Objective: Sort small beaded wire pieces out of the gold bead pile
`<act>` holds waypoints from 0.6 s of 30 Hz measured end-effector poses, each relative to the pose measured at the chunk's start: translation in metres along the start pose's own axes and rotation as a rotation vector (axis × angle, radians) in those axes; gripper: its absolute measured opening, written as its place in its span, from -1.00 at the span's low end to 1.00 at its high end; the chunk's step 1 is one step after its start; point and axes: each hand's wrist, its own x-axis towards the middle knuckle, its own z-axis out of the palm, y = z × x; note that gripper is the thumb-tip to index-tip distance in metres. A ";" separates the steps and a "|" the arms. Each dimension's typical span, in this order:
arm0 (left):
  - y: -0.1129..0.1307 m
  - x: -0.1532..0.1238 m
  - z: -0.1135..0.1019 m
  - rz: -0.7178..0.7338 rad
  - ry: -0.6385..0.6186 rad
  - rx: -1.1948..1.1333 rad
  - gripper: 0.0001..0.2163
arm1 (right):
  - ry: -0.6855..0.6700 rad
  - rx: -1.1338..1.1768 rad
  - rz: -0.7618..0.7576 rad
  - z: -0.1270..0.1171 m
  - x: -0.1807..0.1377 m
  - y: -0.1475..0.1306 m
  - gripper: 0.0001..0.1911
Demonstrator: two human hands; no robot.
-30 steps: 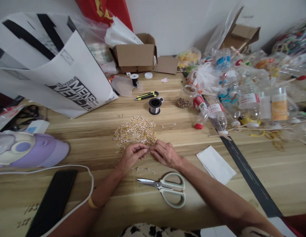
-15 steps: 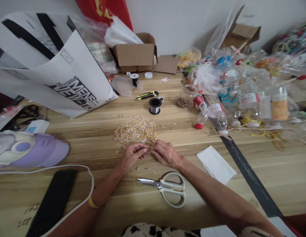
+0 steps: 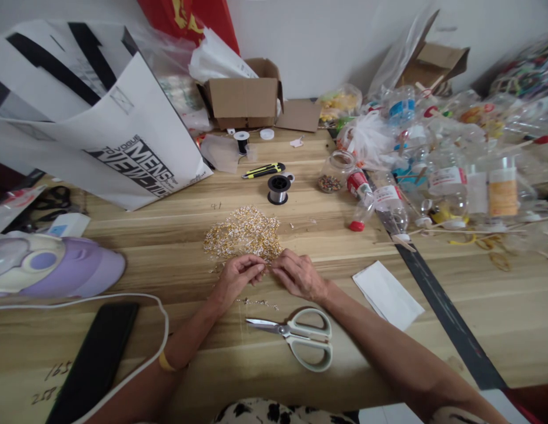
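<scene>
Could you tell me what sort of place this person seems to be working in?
Probably a home craft or piecework bench for beading. On the wooden table lie a heap of gold and silver beads, a spool of thread and scissors, with both hands at the heap's near edge.

Craft workroom: beads (image 3: 242, 232), wire spool (image 3: 278, 189)

Piece pinched between fingertips (image 3: 261, 268) too small to tell.

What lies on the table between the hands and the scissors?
In the head view, a short beaded strand lies on bare wood between the hands and the scissors.
</scene>
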 end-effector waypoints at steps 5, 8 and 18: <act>0.000 0.000 0.000 0.011 -0.008 -0.017 -0.77 | -0.024 -0.006 0.009 0.001 -0.002 0.001 -0.93; 0.000 0.000 0.000 0.006 -0.010 -0.012 -0.77 | -0.029 -0.007 0.020 0.001 -0.002 0.001 -0.94; -0.001 0.000 0.001 -0.014 -0.007 -0.017 -0.79 | -0.009 0.005 0.010 0.002 -0.001 0.001 -0.94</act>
